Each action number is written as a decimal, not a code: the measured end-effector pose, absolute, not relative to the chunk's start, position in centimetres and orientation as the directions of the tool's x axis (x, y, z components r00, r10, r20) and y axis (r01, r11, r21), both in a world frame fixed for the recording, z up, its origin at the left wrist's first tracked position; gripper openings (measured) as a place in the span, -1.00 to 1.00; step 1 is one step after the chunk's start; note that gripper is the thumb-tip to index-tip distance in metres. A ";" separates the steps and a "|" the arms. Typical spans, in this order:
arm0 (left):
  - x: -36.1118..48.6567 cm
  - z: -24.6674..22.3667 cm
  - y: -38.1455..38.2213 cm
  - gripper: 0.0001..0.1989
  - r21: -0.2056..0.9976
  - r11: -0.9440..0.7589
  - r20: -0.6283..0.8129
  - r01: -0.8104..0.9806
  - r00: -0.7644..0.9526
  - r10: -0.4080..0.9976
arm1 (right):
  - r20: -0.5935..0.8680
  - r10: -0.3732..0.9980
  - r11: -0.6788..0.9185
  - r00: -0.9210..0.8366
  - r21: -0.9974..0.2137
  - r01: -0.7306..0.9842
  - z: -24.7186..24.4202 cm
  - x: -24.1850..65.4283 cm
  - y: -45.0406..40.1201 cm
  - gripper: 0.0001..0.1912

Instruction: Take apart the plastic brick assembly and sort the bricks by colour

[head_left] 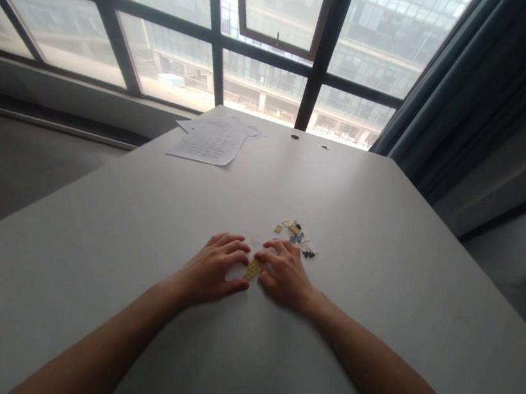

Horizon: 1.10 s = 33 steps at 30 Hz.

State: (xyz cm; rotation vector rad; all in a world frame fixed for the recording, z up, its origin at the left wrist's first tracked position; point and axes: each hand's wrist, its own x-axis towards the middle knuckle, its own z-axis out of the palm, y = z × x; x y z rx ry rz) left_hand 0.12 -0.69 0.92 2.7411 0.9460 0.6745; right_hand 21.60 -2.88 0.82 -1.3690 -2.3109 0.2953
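A small yellow studded toy building plate (253, 269) lies at a slant between my two hands, on or just above the white table. My left hand (218, 267) curves around its left side, index fingertip and thumb at its edges. From the right, my right hand (286, 274) has its index finger on the plate's upper part and its thumb close beside the edge. Both hands are partly closed about the plate. Just beyond my right hand lies a loose pile of small building bricks (295, 234) in yellow, grey, white and black, partly hidden by the fingers.
The white table (142, 233) stretches to a window (271, 62) with dark frames. Printed paper sheets (209, 143) lie at its far left. A dark round spot (295, 137) and a small thing (326, 147) are near the far edge. A dark curtain (447, 85) hangs at right.
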 end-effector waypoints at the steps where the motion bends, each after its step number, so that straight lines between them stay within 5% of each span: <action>1: 0.2 1.0 -0.7 -0.74 0.290 -0.794 0.367 0.535 0.704 0.608 | 0.257 0.870 0.492 -0.421 -0.398 0.774 0.7 21.6 -2.7 -0.68; 8: 0.3 1.3 -0.9 -0.78 0.268 -0.803 0.395 0.532 0.700 0.596 | 0.304 0.870 0.489 -0.387 -0.447 0.749 0.9 21.9 -2.7 -0.59; 12: 0.2 0.8 -0.7 -0.57 0.269 -0.761 0.376 0.590 0.663 0.647 | 0.305 0.878 0.476 -0.369 -0.472 0.742 1.4 22.7 -3.5 -0.60; 17: 0.2 0.3 -0.3 -0.45 0.234 -0.739 0.286 0.631 0.682 0.673 | 0.245 0.856 0.516 -0.455 -0.437 0.737 1.4 22.9 -4.4 -0.32; 33: -0.2 0.2 -0.2 -0.60 0.279 -0.732 0.300 0.622 0.668 0.681 | 0.293 0.851 0.523 -0.435 -0.408 0.748 0.8 22.3 -3.9 -0.54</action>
